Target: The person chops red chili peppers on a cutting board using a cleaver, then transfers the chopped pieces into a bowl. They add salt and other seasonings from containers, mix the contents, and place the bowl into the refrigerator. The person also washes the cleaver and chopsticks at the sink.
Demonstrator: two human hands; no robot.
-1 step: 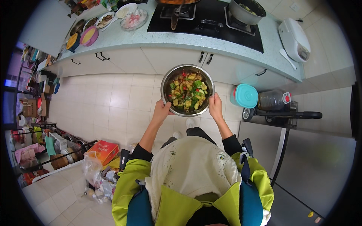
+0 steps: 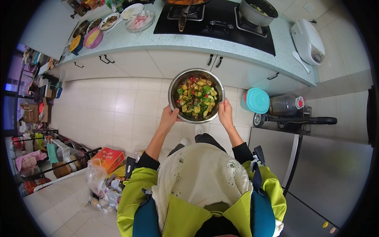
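Observation:
A round stainless steel bowl (image 2: 172,91) is held out in front of me, over the floor between my body and the cabinets. Inside it lie chopped cucumber pieces (image 2: 197,96), glossy with brown sauce and mixed with red chilli bits. My left hand (image 2: 169,117) grips the lower left of the rim, thumb on top. On the lower right, my right hand (image 2: 226,112) is closed on the rim the same way. The fingers under the bowl are mostly hidden.
Ahead runs a pale counter (image 2: 130,41) with a black gas hob (image 2: 217,25), a pan (image 2: 185,2) and a pot (image 2: 258,12). A rice cooker (image 2: 308,41) stands right. Teal-lidded bucket (image 2: 256,100) and fridge (image 2: 331,173) are at right; bags and a red box (image 2: 108,158) lie left.
The cucumber pieces lie slightly differently inside the bowl. Both hands and the bowl are practically where they were.

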